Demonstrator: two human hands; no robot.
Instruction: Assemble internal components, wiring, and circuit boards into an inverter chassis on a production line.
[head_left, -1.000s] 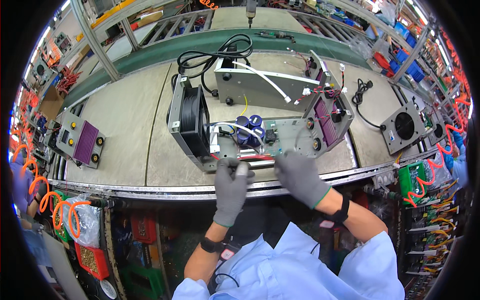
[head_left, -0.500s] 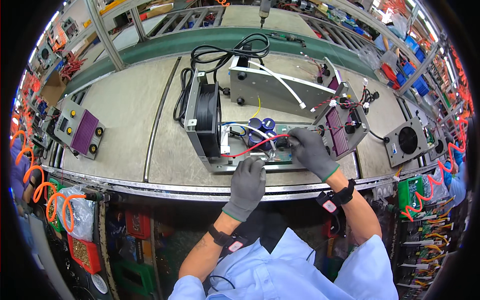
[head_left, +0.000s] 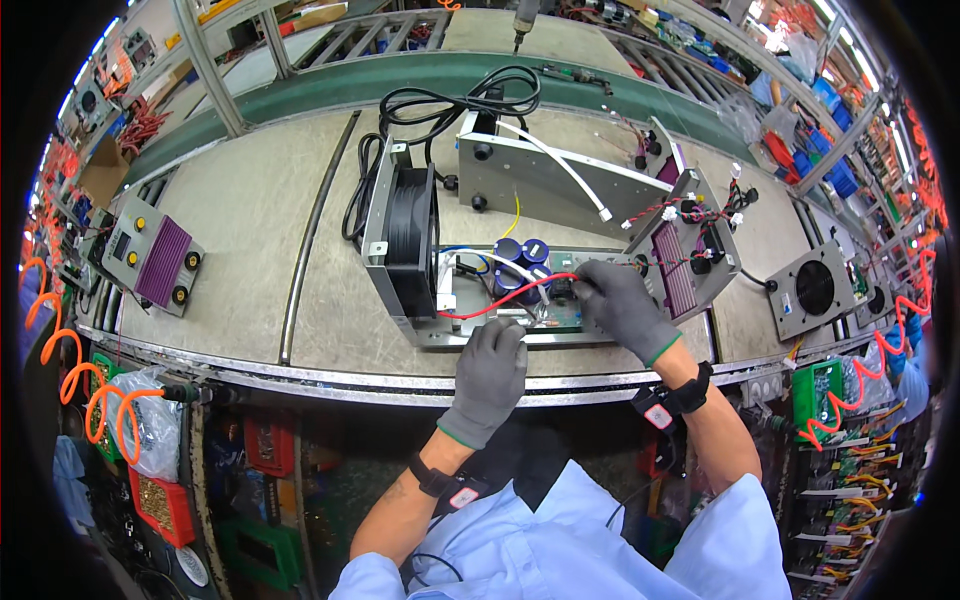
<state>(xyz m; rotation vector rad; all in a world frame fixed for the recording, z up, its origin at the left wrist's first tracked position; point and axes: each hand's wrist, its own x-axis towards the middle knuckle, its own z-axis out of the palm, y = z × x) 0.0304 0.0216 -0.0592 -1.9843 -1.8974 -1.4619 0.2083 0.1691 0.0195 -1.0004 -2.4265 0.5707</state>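
Observation:
An opened grey metal case stands on the bench, with a black fan [head_left: 411, 243] at its left end and a purple-finned front panel [head_left: 675, 265] at its right. Inside it, blue-topped capacitors [head_left: 521, 262] rise from a green circuit board [head_left: 566, 316]. My right hand [head_left: 625, 310], in a grey glove, is closed over the board and pinches the end of a red wire [head_left: 505, 298] running over from the fan side. My left hand [head_left: 490, 370], also gloved, rests at the case's front edge with fingers curled together. Whatever is at its fingertips is too small to name.
Behind the case stands a grey side plate [head_left: 560, 175] with a white cable; a coiled black power cord [head_left: 470, 95] lies beyond. A second purple-finned panel [head_left: 155, 255] sits at left, a fan panel [head_left: 812, 287] at right. An electric screwdriver [head_left: 524, 22] hangs overhead.
The view has shifted slightly. My right hand keeps hold of the red wire, and my left hand stays at the case's front edge, barely moved.

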